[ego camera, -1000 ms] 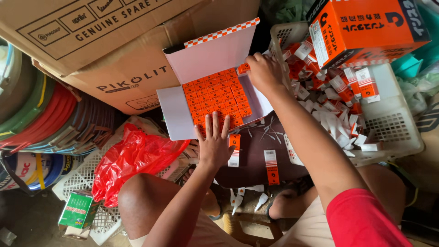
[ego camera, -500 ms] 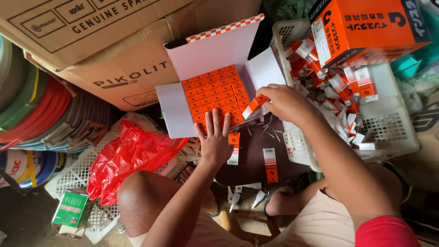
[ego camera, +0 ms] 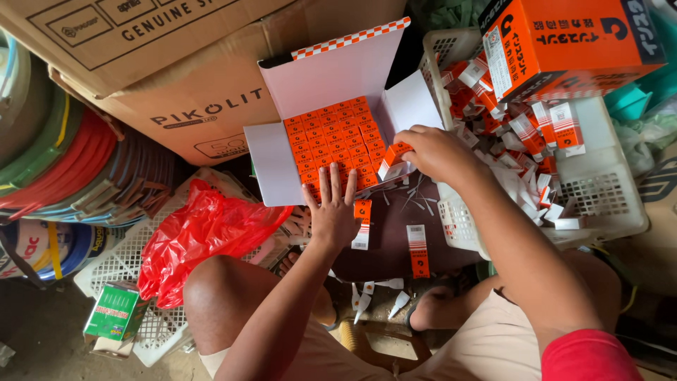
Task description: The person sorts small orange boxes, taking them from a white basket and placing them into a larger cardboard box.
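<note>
Open white carton (ego camera: 331, 77) of orange packets (ego camera: 338, 137), orange box (ego camera: 564, 42) upper right, brown cartons (ego camera: 162, 63) behind

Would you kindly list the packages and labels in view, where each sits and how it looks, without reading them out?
Open carton: centre, white flaps, checkered orange edge, full of small orange packs.
Orange box: top right, above the white basket.
Loose packs: orange and white, heaped in that basket.
Brown cartons: top left, stacked.
Green box: bottom left.
Right hand: holds one pack at the open carton.
Left hand: flat on the small orange packs.

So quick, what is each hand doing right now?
Left hand: open, fingers spread flat on the orange packets in the open box.
Right hand: closed on one small orange-and-white packet.
</note>
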